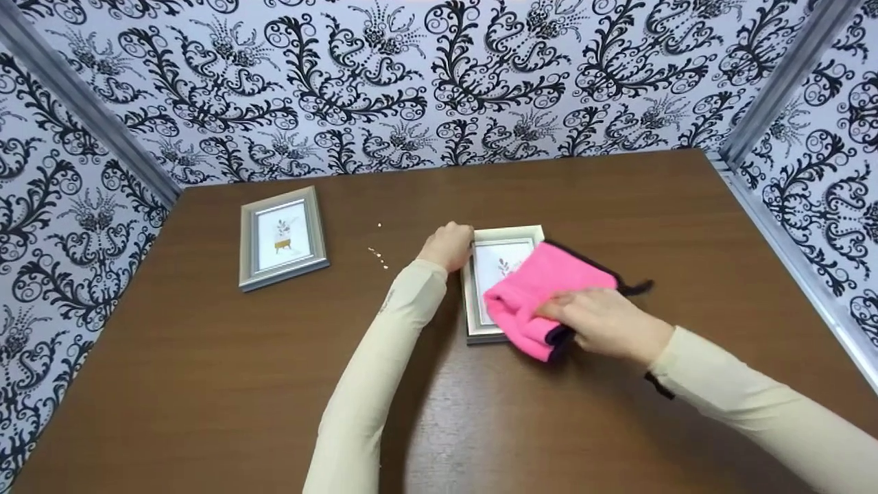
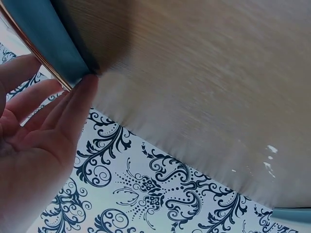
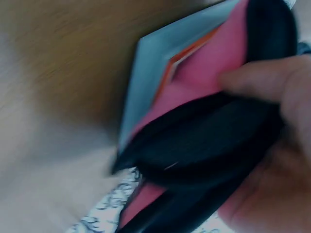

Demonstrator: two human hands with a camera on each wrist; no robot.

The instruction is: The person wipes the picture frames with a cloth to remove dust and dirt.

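Note:
A silvery picture frame [image 1: 504,233] with a plant print lies flat on the table. My left hand [image 1: 449,247] holds its far left corner; in the left wrist view, the fingers of the left hand [image 2: 43,116] bend against the frame's side [image 2: 53,43]. My right hand [image 1: 610,319] grips a bunched pink cloth [image 1: 542,281] with dark edging, lying over the frame's right part and hiding much of the print. Blurred in the right wrist view, the cloth's dark folds [image 3: 204,131] hang between the thumb and fingers, beside the frame's edge [image 3: 141,73].
Another picture frame [image 1: 312,226] lies at the far left of the brown table [image 1: 274,384]. Several small pale flecks [image 1: 378,257] are scattered between the two frames. Patterned panels [image 1: 384,82] enclose the back and sides.

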